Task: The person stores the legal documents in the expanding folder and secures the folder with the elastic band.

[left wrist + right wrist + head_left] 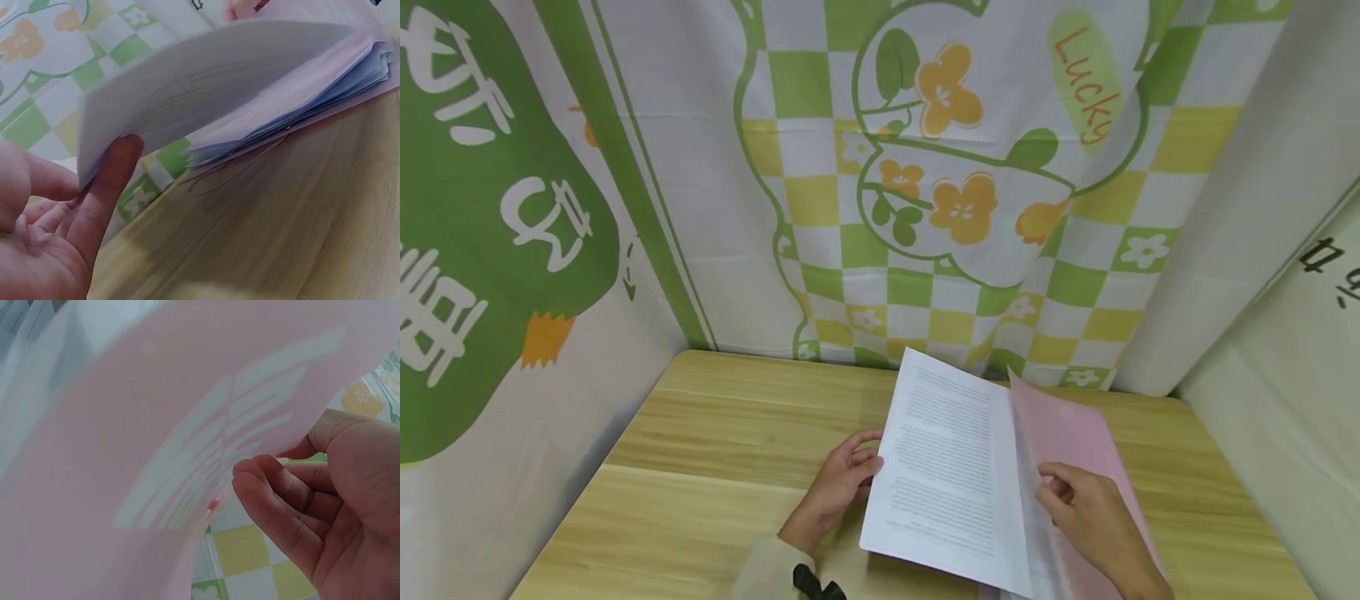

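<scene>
My left hand (pixel 844 471) pinches the left edge of a white printed page (pixel 951 467), thumb on one side and fingers on the other. In the left wrist view that page (pixel 187 94) curves upward, raised off a stack of sheets (pixel 300 106) inside a pink folder (pixel 1112 450). Over the folder's inner side, my right hand (pixel 1090 512) is curled at the right of the page. The right wrist view shows its fingertips (pixel 250 467) pinching the edge of a bent pink sheet (pixel 156 437), which partly hides the thumb.
Folder and page lie over a wood-grain table (pixel 722 433). Beyond its back edge hangs a green and white checked curtain (pixel 865 242), with more printed cloth (pixel 475 208) on the left. A thin pink cord (pixel 237 164) trails from the folder's edge.
</scene>
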Motion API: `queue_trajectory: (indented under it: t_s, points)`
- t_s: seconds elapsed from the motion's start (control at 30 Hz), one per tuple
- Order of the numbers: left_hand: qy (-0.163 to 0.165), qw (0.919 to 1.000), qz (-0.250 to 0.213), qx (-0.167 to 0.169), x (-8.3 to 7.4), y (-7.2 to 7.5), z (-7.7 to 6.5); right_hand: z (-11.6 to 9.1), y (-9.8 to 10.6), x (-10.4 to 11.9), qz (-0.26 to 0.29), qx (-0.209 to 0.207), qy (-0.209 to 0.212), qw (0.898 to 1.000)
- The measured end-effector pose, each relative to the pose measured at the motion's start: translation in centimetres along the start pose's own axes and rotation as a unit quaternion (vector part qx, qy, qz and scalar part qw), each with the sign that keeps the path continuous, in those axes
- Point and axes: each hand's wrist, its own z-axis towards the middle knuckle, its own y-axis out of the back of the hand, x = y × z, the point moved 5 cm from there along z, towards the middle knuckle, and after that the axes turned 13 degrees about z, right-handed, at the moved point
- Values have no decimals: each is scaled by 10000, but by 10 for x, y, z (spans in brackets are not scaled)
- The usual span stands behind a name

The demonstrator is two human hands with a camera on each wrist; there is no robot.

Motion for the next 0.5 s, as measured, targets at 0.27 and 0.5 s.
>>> queue_trajectory:
  t_s: [0.27,0.5]
  points:
    - [34,9999,-44,-149,1,-13,7,0,0,1,44,-28,22,10000]
    - [30,9998,-147,-148,2,-26,10,-1,1,-1,-12,-103,45,9999]
